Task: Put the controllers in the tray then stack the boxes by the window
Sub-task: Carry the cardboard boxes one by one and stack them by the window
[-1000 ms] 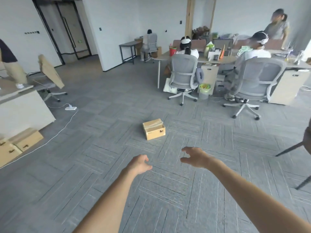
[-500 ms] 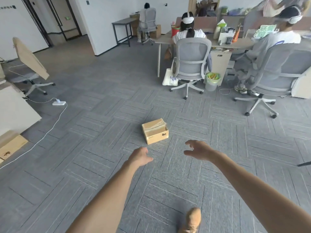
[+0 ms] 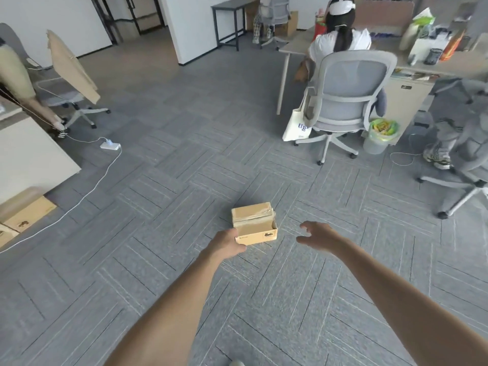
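The cardboard box point(image 3: 254, 223) you are after sits on the grey carpet point(image 3: 163, 196) right in front of you, near the middle of the open floor, with its taped top facing up and a small dark print on the side facing you. Your left hand point(image 3: 226, 244) is at the box's near left corner, fingers loosely curled; it overlaps the box edge, but whether it is touching or gripping the cardboard cannot be told from here. Your right hand point(image 3: 319, 235) hangs just to the right of the box, apart from it, with fingers spread and bent and nothing in them. Both of your bare forearms reach forward and down from the bottom of the view. Farther out, a white cable point(image 3: 79, 199) runs across the floor to a power strip point(image 3: 110, 146) on your left, where more flat cardboard boxes point(image 3: 25, 217) lie beside a pale desk point(image 3: 29, 157). Ahead to the right, a person sits in a grey office chair point(image 3: 348, 99) at a cluttered desk, with a white tote bag point(image 3: 297, 126) and a small bin point(image 3: 380, 137) beside the chair. Another grey chair point(image 3: 464, 165) stands at the far right.
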Motion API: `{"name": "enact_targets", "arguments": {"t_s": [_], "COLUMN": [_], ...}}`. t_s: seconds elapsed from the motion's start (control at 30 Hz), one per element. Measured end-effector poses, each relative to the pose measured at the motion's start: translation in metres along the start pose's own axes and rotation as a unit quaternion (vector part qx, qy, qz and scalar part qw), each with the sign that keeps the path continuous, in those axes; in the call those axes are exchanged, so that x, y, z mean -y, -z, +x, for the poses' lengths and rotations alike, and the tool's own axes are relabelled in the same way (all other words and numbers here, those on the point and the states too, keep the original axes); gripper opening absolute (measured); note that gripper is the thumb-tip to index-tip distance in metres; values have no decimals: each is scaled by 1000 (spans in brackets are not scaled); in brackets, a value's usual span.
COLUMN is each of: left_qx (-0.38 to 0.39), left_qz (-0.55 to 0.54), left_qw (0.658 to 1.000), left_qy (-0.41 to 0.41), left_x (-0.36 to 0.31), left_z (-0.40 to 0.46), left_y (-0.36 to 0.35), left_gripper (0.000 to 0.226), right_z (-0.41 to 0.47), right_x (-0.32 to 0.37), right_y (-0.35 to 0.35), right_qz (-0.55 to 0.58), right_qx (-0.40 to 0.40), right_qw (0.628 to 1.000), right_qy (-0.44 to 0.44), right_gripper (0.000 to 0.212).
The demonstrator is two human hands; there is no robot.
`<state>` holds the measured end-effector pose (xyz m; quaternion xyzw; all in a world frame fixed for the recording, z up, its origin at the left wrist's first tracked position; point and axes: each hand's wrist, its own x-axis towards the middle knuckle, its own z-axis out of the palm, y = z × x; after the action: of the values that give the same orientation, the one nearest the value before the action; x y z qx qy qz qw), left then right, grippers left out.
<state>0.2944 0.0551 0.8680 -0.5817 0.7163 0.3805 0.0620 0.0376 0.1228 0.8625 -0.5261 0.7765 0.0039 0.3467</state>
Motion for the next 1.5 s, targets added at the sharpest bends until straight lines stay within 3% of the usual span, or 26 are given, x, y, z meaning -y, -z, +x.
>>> {"name": "enact_targets", "arguments": {"t_s": [0.33, 0.57, 0.73, 1.0, 1.23, 1.5], "left_qx": [10, 69, 62, 26, 82, 77], "left_qz": [5, 31, -39, -173, -170, -156], "left_qw": [1000, 997, 997, 965, 948, 934], "left_qy": [11, 15, 35, 193, 256, 312], "left_x": [-3, 6, 25, 102, 203, 290], "left_z": [222, 347, 413, 547, 650, 727], "left_y": [34, 47, 16, -123, -265, -357], "left_gripper": [53, 45, 50, 49, 60, 80], "right_z": [198, 331, 415, 578, 696, 773], "right_x": [23, 31, 15, -77, -174, -229], "right_y": [48, 48, 24, -88, -238, -373], "right_qz": [27, 21, 52, 96, 129, 154], "right_qx": [10, 64, 97, 141, 174, 164], "right_qw": [1000, 997, 992, 981, 969, 965], "right_qy": [8, -32, -58, -88, -117, -136], "right_gripper": [62, 63, 62, 74, 79, 91]}}
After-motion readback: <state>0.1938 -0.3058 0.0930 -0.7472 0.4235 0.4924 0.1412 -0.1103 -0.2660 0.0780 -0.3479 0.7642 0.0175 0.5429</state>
